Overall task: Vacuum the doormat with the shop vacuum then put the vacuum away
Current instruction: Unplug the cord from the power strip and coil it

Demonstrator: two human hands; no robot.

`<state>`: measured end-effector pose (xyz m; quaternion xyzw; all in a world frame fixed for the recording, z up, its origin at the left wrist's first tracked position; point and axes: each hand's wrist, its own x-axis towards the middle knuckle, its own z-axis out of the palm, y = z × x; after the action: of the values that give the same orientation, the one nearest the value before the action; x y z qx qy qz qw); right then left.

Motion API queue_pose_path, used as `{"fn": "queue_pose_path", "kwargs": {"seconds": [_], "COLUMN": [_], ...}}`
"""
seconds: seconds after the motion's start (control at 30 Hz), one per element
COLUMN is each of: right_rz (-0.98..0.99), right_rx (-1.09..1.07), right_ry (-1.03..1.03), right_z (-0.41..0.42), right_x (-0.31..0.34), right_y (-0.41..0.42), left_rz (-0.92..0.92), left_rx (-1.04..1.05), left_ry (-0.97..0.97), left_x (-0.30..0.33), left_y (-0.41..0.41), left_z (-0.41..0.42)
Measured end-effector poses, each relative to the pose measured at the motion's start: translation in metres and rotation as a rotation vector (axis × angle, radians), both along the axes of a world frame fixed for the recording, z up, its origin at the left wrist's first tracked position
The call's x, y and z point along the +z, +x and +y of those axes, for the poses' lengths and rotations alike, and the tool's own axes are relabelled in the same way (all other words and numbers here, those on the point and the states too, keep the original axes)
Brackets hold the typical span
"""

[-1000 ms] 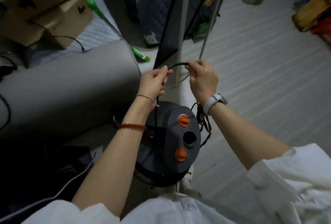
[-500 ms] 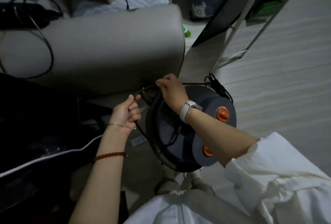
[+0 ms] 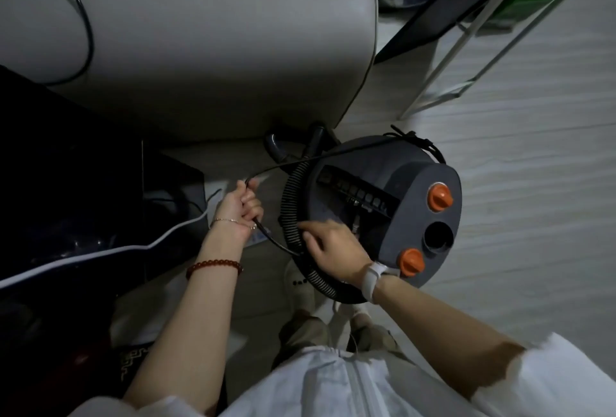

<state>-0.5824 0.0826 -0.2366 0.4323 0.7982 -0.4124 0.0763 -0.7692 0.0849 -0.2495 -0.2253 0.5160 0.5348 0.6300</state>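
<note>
The left hand (image 3: 238, 208) grips the power cord (image 3: 333, 154) in curled fingers, while the right hand (image 3: 328, 248) presses loosely spread fingers onto the ribbed hose (image 3: 289, 196) wrapping the shop vacuum (image 3: 393, 183).

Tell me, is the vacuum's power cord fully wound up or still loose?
Still loose: the power cord stretches from the left hand across the shop vacuum.

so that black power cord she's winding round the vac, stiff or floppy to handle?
Likely floppy: the power cord sags in a curve between left hand and right hand. Probably light, pinched with fingers only. It may spring loose off the vacuum if released.
</note>
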Motion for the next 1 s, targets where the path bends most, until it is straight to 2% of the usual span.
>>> {"fn": "queue_pose_path", "kwargs": {"seconds": [0.13,0.37,0.47,0.53,0.67,0.8,1.0], "right_rz": [-0.025,0.111,0.138,0.14,0.079,-0.001,-0.016], "right_rx": [0.129,-0.185,-0.206,-0.176,-0.005,0.07,0.106], "right_ry": [-0.128,0.242,0.279,0.232,0.104,0.012,0.047], "right_z": [-0.015,0.032,0.05,0.05,0.024,-0.015,-0.074], "right_x": [0.006,0.027,0.039,0.045,0.045,0.039,0.031], "right_y": [0.016,0.011,0.008,0.007,0.009,0.028,0.067], "left_rz": [-0.048,-0.088,-0.078,-0.053,0.029,0.18,0.483], "left_rx": [0.097,0.261,0.297,0.287,0.15,-0.063,-0.381], "left_ry": [0.073,0.164,0.18,0.133,-0.027,-0.171,-0.176], "left_x": [-0.004,0.0,0.002,-0.005,-0.039,-0.063,-0.084], "left_y": [-0.005,-0.013,-0.013,-0.017,-0.014,0.031,0.073], "left_z": [0.018,0.069,0.081,0.07,0.004,-0.059,-0.101]}}
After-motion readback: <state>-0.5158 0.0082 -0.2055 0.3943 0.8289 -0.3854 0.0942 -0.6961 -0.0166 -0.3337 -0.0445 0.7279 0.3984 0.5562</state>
